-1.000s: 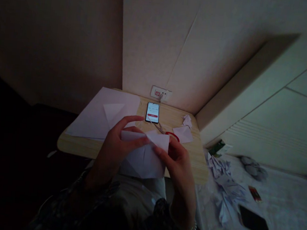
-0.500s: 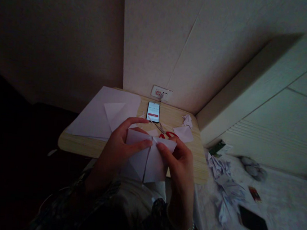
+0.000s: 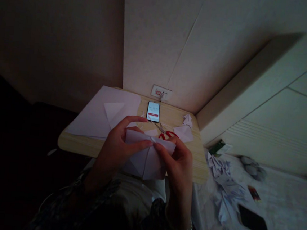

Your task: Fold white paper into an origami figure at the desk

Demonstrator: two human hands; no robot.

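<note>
A folded sheet of white paper (image 3: 138, 160) is held up in front of the table's near edge, with a crease or slit running down its middle. My left hand (image 3: 119, 146) grips its left side, thumb on the front near the top centre and index finger raised behind. On the right side my right hand (image 3: 180, 161) pinches it, thumb close to the other thumb at the centre line. Just beyond the paper lie scissors (image 3: 169, 134) with red handles, partly hidden by the paper and my right hand. The fingers behind the paper are mostly hidden.
The small wooden table (image 3: 82, 144) carries large white sheets (image 3: 91, 114), a lit phone (image 3: 153, 112), a paper piece (image 3: 183, 133) and a folded paper shape (image 3: 187, 120). A wall socket (image 3: 161, 92) is behind. On the bed at right are folded papers (image 3: 228, 185) and a dark tablet-like slab (image 3: 254, 221).
My right thumb has shifted slightly left, nearer the left thumb at the centre line. The paper's lower edge has risen a little, and its middle gap looks narrower.
</note>
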